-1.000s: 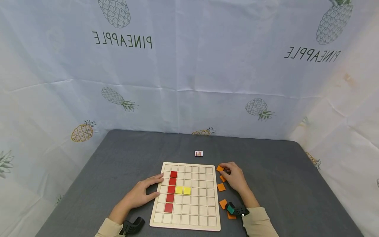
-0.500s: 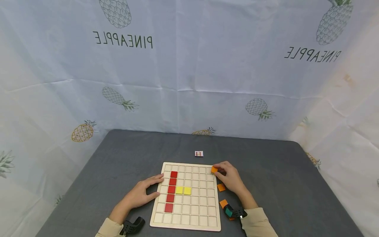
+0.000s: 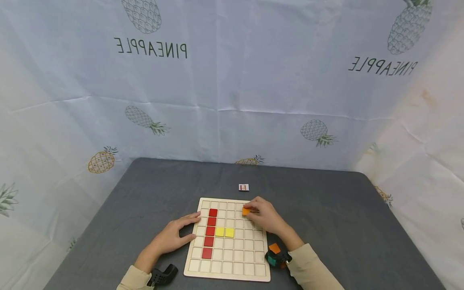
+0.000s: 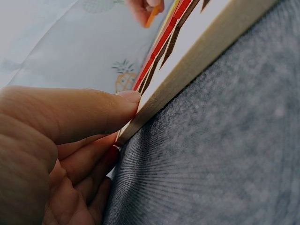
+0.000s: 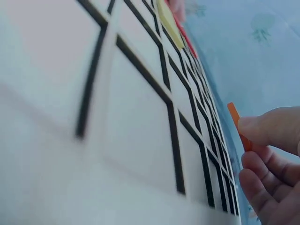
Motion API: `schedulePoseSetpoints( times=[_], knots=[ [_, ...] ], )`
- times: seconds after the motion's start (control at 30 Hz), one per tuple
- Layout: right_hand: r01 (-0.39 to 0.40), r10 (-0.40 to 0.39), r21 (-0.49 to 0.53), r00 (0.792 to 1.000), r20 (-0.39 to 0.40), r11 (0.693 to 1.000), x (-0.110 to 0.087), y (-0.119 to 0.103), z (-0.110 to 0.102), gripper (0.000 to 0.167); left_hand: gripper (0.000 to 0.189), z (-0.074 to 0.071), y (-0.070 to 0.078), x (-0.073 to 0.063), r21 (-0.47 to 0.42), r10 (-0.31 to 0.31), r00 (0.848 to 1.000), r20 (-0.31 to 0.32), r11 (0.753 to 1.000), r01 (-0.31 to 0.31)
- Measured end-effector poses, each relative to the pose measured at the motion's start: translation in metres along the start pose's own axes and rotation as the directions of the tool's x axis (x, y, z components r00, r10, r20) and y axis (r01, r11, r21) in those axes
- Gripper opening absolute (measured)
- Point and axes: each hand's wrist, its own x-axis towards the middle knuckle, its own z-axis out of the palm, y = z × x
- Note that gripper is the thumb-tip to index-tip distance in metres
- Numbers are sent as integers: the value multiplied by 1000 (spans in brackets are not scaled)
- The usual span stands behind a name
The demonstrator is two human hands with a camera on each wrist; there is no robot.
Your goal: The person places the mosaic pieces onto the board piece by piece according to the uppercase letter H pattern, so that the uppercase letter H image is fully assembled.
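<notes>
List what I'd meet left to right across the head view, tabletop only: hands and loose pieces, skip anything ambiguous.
Left grip → red tile column → left yellow tile → right yellow tile → held orange tile → loose orange tile.

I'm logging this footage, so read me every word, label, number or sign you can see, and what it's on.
"PINEAPPLE", mirrored, on the backdrop cloth, upper left in the head view.
"PINEAPPLE", mirrored, on the same cloth, upper right.
Small card beyond the board: markings too small to read.

left: beige cloth sleeve (image 3: 135, 278), black curved wrist piece (image 3: 164, 275) | right: matching beige sleeve (image 3: 313, 269), black perforated wristband (image 3: 284, 257), teal patch (image 3: 271, 261)
</notes>
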Motion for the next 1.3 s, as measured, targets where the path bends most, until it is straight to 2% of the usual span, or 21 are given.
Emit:
schedulePoseSetpoints(
  times=[0.2,0.4,0.77,0.97,1.17,1.3],
  knots=[
    [36,-33,-53,997,71,998,11,-5,6,22,49,-1,0,0,-8,-7,1000,10,1000,7],
    [32,-25,-74,994,102,997,15,-10,8,23,49,-1,2,1,-14,-14,1000,5,1000,14],
    [9,4,-108,993,115,994,15,-12,11,24,47,-1,4,1,-12,-1,1000,12,1000,1],
    [21,-8,-126,995,100,992,12,-13,9,27,48,-2,5,0,-10,-8,1000,16,1000,8],
    [-25,30,-62,997,74,998,5,-9,-3,30,48,-2,3,0,-19,-30,999,20,999,30],
    [-57,59,-42,997,49,998,-4,-1,-16,31,48,-1,3,-1,-7,-15,1000,15,1000,15]
  ],
)
